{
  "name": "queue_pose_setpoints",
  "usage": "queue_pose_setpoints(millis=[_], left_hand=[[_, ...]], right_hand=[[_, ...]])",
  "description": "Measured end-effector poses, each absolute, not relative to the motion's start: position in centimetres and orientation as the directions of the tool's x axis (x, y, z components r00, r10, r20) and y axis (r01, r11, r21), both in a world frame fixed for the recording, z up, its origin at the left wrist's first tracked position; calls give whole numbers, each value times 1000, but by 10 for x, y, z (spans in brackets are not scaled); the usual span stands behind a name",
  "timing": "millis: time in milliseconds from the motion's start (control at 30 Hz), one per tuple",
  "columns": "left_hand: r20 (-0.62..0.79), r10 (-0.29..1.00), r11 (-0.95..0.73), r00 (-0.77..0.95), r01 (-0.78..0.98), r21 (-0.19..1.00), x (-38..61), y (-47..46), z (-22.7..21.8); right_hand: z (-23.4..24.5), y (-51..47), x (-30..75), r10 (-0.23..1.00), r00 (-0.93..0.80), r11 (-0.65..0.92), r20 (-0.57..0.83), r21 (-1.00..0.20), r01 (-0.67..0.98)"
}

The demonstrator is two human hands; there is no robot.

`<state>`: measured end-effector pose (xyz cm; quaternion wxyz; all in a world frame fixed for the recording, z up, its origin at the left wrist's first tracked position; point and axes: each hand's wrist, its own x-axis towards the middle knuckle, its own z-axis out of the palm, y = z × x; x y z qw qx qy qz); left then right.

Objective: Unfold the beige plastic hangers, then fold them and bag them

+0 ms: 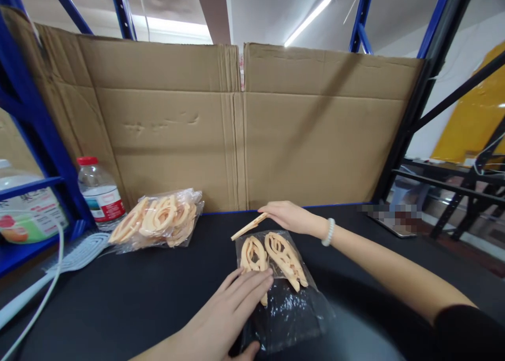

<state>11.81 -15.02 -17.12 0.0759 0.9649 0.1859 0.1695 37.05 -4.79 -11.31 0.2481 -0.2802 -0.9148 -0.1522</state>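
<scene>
A clear plastic bag (290, 319) lies flat on the black table. Two peach-coloured folding hangers, a left one (252, 253) and a right one (286, 258), rest side by side at its far end; I cannot tell whether they are inside or on top. My left hand (240, 303) is spread over the bag's left side, its outstretched fingers covering part of the left hanger. Just beyond the bag, my right hand (290, 216) pinches one end of another peach folding hanger (250, 226), seen edge-on and tilted above the table.
A filled bag of folding hangers (163, 219) stands at the back left, beside a red-capped bottle (100, 192) and a pale hairbrush (79, 253) with a white cable (53, 292). A phone (394, 224) lies at right. Cardboard (165, 134) walls the back edge.
</scene>
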Motion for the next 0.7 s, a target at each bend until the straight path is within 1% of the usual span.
queue_pose_setpoints(millis=[100,133,167,200,267,300,400,467,567,633,700], left_hand=[[297,380,-920,876,325,219,118,-150,-172],[294,385,-918,875,330,222,118,-150,-172],[293,391,-915,873,334,226,118,-149,-173],[298,398,-912,867,339,232,118,-150,-173],[313,408,-908,858,343,242,119,-150,-174],[321,410,-907,854,344,243,120,-150,-175],[344,401,-913,849,339,229,121,-149,-178],[362,404,-913,840,343,222,122,-149,-179],[362,410,-911,837,358,205,124,-149,-178],[344,396,-918,851,354,180,125,-150,-177],[337,389,-921,858,357,155,124,-150,-175]], right_hand=[[-104,-103,406,466,-659,773,590,92,628],[-102,-124,414,458,-607,760,649,68,646],[-100,-145,421,431,-568,748,701,75,659],[-99,-167,425,393,-549,730,737,113,674],[-96,-206,425,361,-560,716,746,164,679],[-96,-222,422,374,-583,724,721,166,670],[-100,-245,404,324,-695,774,642,242,585],[-109,-239,390,242,-764,792,598,333,511],[-132,-208,371,148,-833,781,532,454,429],[-149,-185,361,160,-855,734,493,520,437],[-160,-170,355,285,-835,664,471,531,526]])
